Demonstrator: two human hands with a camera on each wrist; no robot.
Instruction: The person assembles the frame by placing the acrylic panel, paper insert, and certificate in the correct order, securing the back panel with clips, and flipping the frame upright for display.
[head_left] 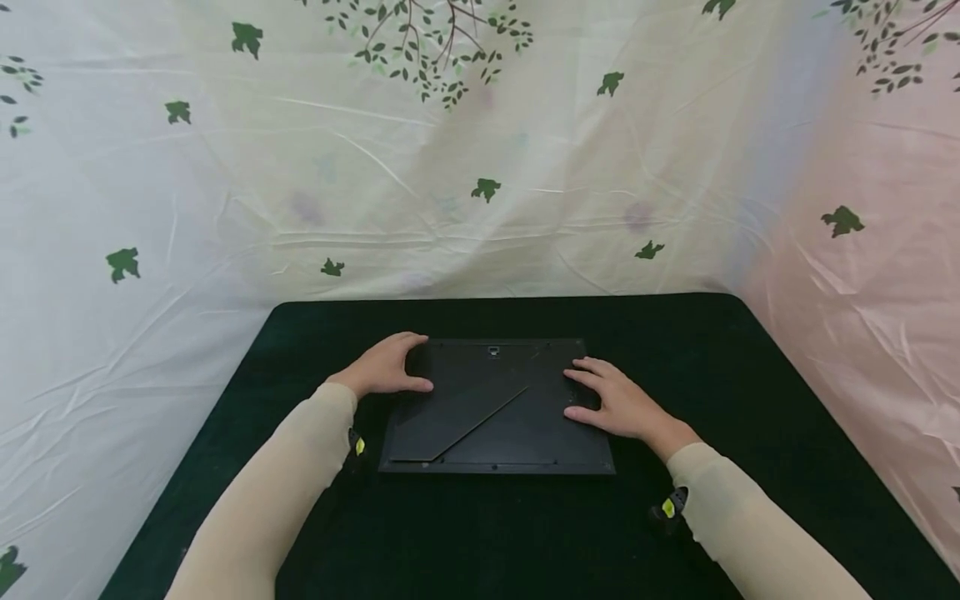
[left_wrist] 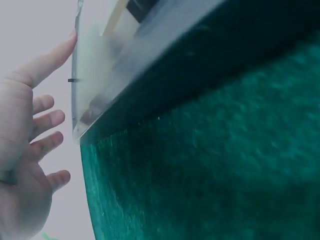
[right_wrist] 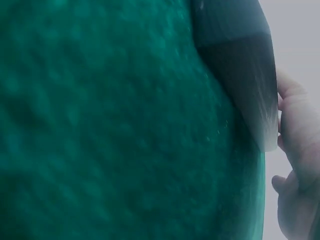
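A black picture frame (head_left: 525, 433) lies back side up, showing a small metal hanger (head_left: 493, 352) near its far edge and a slanted stand flap (head_left: 457, 421) across its backing. My left hand (head_left: 385, 367) is at the frame's far left corner, thumb over the backing and fingers spread. In the left wrist view the thumb tip (left_wrist: 73, 36) meets the frame's edge while the other fingers, slightly bent, stand apart from it. At the right side, my right hand (head_left: 618, 400) reaches over the frame's edge with loosely extended fingers, partly hidden behind the frame in the right wrist view.
Dark green cloth covers the table (head_left: 495, 533) around the frame. Behind it hangs a pale curtain (head_left: 540, 233) with leaf prints, pinkish at the right. Each sleeved wrist carries a small dark device (head_left: 670, 505).
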